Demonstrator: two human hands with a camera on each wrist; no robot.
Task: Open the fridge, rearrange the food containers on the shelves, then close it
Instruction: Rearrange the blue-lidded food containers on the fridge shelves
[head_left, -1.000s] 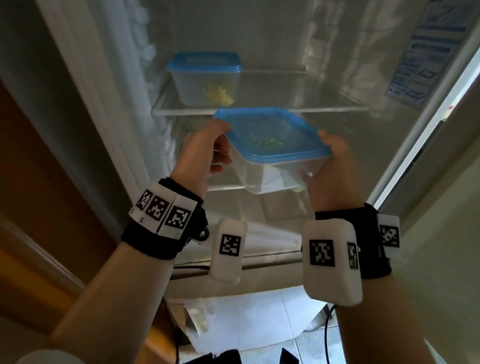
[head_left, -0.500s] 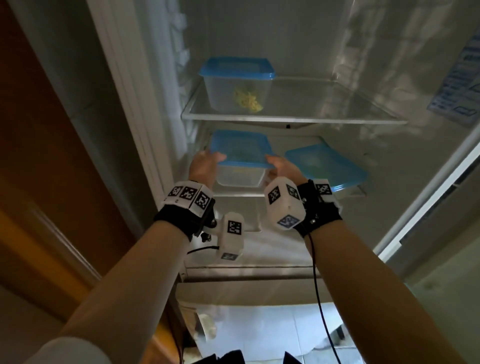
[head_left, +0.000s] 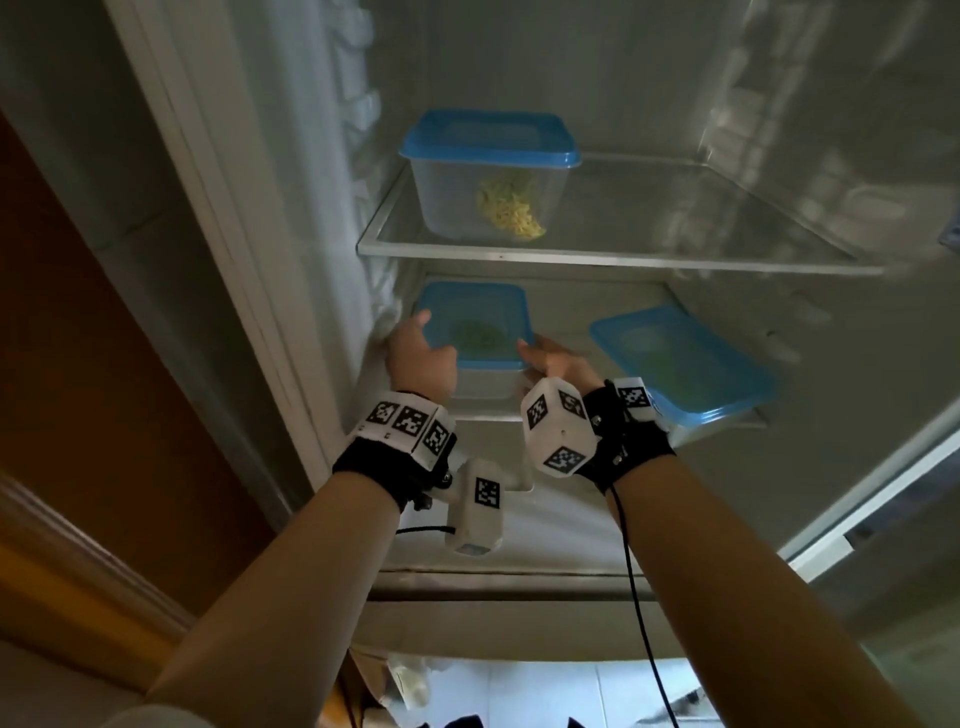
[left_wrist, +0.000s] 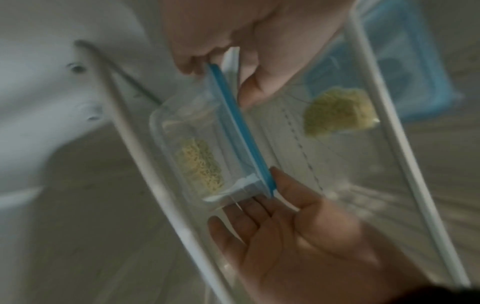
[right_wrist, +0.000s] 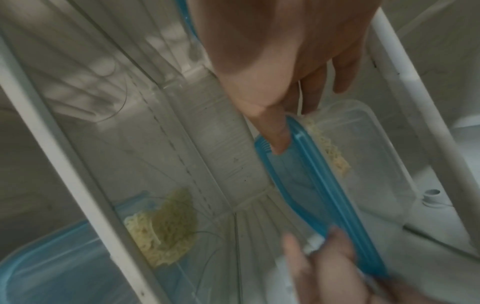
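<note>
Your left hand (head_left: 422, 358) and right hand (head_left: 553, 358) each grip a side of the box (head_left: 475, 332), thumbs on its blue lid, at centre frame on the lower shelf (head_left: 748, 422) by the left wall. Let go unevenly and it could tip or slide on the glass. A second box (head_left: 685, 364) sits right; a third (head_left: 491, 176) sits on the upper shelf (head_left: 675, 208).

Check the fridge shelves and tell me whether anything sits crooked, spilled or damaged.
One thing stands out: the flat blue-lidded clear container at the right of the lower shelf sits skewed, its corner jutting over the front edge. No spills or damage show. The tall blue-lidded noodle tub sits square on the upper glass shelf.
</note>
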